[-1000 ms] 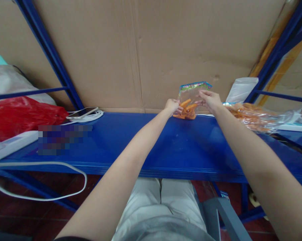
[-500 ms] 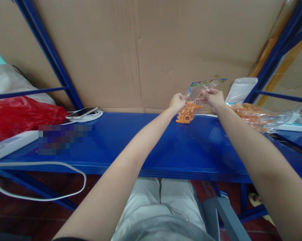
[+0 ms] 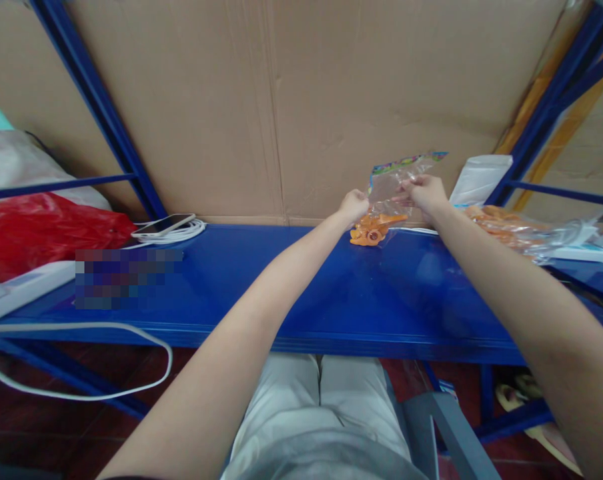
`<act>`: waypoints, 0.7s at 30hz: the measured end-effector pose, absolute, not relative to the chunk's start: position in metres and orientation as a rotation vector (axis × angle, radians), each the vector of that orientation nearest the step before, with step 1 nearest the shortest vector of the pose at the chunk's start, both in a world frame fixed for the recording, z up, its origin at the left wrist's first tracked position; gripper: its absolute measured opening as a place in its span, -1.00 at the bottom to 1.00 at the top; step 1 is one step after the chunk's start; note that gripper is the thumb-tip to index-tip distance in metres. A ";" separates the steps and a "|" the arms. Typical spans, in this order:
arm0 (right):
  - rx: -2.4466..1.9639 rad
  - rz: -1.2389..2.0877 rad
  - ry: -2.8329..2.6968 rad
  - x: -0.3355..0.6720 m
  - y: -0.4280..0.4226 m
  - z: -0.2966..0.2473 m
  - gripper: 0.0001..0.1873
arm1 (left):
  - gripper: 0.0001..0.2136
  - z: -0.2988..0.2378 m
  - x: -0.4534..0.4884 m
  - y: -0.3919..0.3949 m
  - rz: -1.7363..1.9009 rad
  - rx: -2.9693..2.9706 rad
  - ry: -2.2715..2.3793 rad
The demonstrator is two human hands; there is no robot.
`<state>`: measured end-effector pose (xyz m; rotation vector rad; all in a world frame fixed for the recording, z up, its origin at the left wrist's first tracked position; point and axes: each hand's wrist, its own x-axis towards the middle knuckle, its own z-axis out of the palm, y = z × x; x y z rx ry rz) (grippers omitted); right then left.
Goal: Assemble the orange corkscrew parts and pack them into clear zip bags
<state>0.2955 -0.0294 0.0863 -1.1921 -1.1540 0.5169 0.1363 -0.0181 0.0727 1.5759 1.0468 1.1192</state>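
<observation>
A clear plastic bag (image 3: 387, 185) with a colourful printed strip along its top hangs between my two hands over the back of the blue table (image 3: 261, 280). Orange plastic pieces (image 3: 373, 231) sit at its lower end, low at the tabletop. My left hand (image 3: 355, 202) pinches the bag's left side, just above the orange pieces. On the right side, my right hand (image 3: 421, 193) grips the film with its fingers closed. The fingertips of both hands are partly blurred.
More clear bags of orange pieces (image 3: 506, 230) lie at the right, by a white packet (image 3: 482, 179). A phone (image 3: 169, 225) rests on a coiled white cable at the left, beside a red bag (image 3: 51, 230). Blue posts (image 3: 106, 107) and a cardboard wall (image 3: 281, 100) stand behind.
The bag's top has tilted and shifted slightly left and its film looks more stretched out. The orange pieces have settled lower and flatter. Both hands have barely moved.
</observation>
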 end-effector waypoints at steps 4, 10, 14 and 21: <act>-1.195 0.473 -1.165 0.294 -0.029 0.090 -0.86 | -0.88 0.077 0.134 -0.019 1.109 1.666 1.102; -1.140 0.400 -1.214 0.298 -0.023 0.080 -0.80 | -0.95 0.083 0.128 -0.026 1.084 1.624 1.120; -1.088 0.367 -1.262 0.303 -0.019 0.071 -0.78 | -0.93 0.088 0.124 -0.033 1.023 1.631 1.131; -1.106 0.381 -1.286 0.308 -0.023 0.054 -0.79 | -0.89 0.085 0.123 -0.040 0.982 1.663 1.171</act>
